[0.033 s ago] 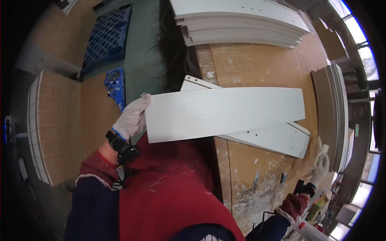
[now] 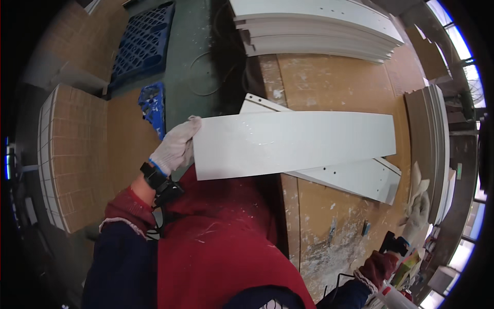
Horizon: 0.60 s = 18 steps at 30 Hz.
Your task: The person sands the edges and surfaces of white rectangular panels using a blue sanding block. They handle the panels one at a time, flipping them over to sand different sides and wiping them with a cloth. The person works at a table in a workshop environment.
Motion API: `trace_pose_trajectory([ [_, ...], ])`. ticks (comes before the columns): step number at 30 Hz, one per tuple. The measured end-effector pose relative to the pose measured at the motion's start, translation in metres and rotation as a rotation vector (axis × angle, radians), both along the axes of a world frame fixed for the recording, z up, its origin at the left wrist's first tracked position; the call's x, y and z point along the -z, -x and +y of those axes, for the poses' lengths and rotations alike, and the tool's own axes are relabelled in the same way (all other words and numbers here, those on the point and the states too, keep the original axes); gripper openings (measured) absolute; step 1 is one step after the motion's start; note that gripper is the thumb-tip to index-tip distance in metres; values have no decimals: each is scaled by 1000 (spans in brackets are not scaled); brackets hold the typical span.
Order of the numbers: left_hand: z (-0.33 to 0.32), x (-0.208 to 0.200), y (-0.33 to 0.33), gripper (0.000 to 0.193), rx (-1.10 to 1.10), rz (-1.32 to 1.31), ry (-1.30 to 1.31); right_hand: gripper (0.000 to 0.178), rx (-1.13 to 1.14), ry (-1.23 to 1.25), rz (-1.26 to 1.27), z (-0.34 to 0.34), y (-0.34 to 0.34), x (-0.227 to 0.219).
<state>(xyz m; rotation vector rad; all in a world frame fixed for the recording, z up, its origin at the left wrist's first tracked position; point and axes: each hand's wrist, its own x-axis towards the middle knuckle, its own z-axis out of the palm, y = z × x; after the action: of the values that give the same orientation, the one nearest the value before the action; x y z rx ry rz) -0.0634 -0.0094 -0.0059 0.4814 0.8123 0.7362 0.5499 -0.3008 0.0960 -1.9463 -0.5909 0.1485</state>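
Observation:
My left hand, in a white knit glove, grips the left end of a long white board. Small wet-looking streaks glisten on the board's upper face. The board lies crosswise over a second white board, which rests slanted on the workbench and has several dark holes near its ends. Over at the bench's right edge, my gloved right hand is closed around a pale, limp, rag-like piece. Its fingers are partly blurred.
Stacked white boards stand at the far end of the brown workbench. More panels lean along its right side. A blue pallet and stacked cartons are to the left. Bottles and clutter sit at lower right.
The view has shifted slightly, moving most things a little rightward. My right hand has moved a bit, and more of the pale rag-like piece shows. My left hand keeps its grip on the board.

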Motion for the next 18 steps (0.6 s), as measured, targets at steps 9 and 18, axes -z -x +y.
trace_pose_trajectory([
  [9, 14, 5, -4, 30, 270, 199, -29, 29, -1204, 546, -359, 219, 203, 7],
  [18, 6, 34, -10, 20, 231, 504, -919, 26, -1832, 546, -762, 251, 452, 5],
])
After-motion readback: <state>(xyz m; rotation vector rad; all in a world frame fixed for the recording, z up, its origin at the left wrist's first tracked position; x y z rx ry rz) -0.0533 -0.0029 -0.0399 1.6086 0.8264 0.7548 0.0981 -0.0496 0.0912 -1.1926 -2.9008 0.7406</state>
